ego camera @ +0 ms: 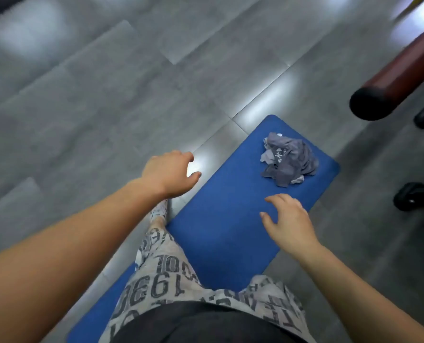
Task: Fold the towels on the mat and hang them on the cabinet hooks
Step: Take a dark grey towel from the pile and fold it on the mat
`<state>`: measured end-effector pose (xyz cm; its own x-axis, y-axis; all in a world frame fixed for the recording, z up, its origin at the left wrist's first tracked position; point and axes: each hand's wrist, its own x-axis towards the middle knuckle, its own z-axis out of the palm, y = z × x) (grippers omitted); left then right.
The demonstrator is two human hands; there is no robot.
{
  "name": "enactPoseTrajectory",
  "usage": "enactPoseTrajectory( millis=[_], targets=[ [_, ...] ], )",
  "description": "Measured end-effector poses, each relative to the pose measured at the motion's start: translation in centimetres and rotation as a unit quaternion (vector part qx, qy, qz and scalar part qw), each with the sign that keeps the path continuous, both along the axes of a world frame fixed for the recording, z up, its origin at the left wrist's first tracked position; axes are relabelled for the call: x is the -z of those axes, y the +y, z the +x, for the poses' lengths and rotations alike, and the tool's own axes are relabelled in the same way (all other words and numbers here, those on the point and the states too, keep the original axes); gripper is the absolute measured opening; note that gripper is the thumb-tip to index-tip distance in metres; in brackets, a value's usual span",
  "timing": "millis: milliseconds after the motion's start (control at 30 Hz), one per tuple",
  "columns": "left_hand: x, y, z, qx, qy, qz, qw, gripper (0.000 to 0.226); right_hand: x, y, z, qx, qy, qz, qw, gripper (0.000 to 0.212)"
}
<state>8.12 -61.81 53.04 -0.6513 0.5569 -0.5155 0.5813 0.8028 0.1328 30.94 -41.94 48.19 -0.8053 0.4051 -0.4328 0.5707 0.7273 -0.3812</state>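
A blue mat [220,219] lies on the grey tiled floor, running from the bottom left toward the upper right. A crumpled grey towel [290,160] with white print sits near the mat's far end. My right hand [290,222] hovers over the mat just in front of the towel, fingers spread, holding nothing. My left hand [170,173] is stretched out over the floor to the left of the mat, fingers loosely apart and empty. No cabinet or hooks are in view.
I stand on the mat in printed shorts [171,280]. A dark red padded arm with a black end [389,82] juts in from the upper right. Black chair castors [414,194] stand on the floor at the right edge.
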Motion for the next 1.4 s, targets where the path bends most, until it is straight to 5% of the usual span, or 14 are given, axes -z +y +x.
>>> enactPoseTrajectory(
  millis=[233,467,733,1133,1400],
  targets=[
    [3.2,2.4,-22.7,0.131,-0.020,-0.040,0.990,0.052,2.7,-4.0,-17.3,0.172,-0.022,-0.040,0.984,0.039],
    [7.3,12.4,-31.7,0.247,-0.050,-0.048,0.966,0.051,5.4,-1.6,-24.8,0.305,-0.016,-0.045,0.951,0.037],
    [18.4,28.4,-32.7,0.354,-0.081,-0.066,0.929,0.047,15.9,7.4,-25.1,0.464,-0.031,-0.068,0.883,0.037],
    [44.7,47.7,-26.9,0.474,-0.108,-0.107,0.867,0.053,40.0,19.7,-24.3,0.601,-0.005,-0.119,0.790,0.037],
    [60.3,53.5,-22.6,0.481,-0.155,-0.064,0.861,0.053,55.0,27.9,-21.5,0.625,0.036,-0.113,0.771,0.060]
  ],
)
